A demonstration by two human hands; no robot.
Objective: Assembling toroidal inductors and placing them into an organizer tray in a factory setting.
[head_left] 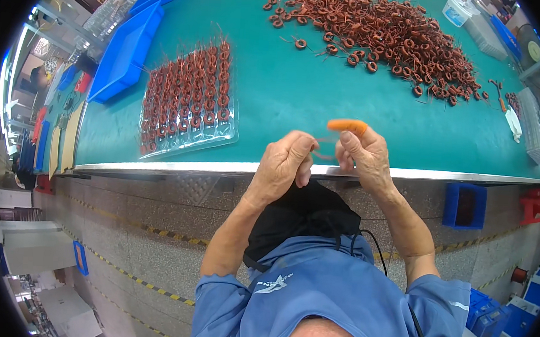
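By the near edge of the surface, the left hand has its grip pinching a blurred reddish wire; the right hand is at an orange piece, grip unclear. A clear tray lies toward the left edge.

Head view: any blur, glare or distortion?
Head view: blur smears the brown piece between left hand and right hand; glare streaks the clear tray's near margin; fisheye bends the green table's edges, corners go black.
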